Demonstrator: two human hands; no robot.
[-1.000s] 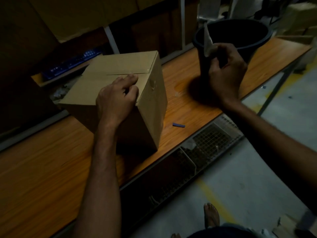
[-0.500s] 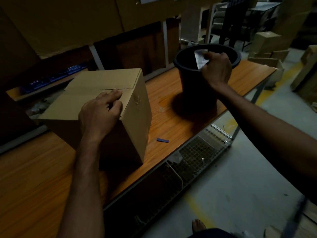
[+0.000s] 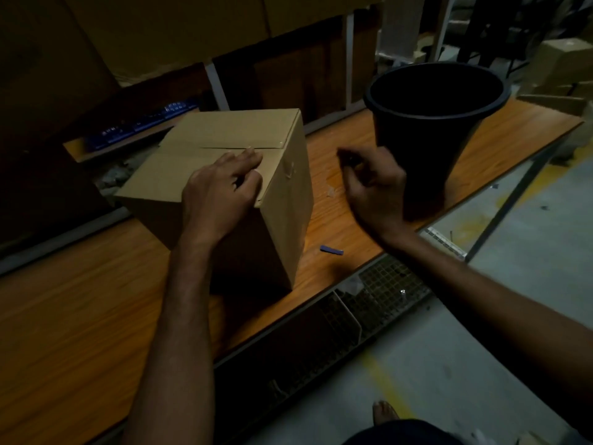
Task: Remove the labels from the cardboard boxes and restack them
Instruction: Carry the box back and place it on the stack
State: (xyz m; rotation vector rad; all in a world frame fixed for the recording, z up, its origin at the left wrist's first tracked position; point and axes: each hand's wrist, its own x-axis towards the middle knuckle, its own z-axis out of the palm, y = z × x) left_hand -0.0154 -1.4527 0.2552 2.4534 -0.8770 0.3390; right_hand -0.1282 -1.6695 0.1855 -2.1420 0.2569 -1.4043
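Cardboard box (image 3: 224,131) bears a loosely curled left hand (image 3: 218,195); right hand (image 3: 373,187) blurs, hold unclear.

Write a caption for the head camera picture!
Left hand rests on a cardboard box; right hand hovers beside a black bucket.

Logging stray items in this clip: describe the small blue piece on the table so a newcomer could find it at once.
On the long orange wooden table, a cardboard box stands left of a black bucket. Near the front edge, just right of the box's lower corner, lies a small flat strip. It is the tabletop's only blue thing.
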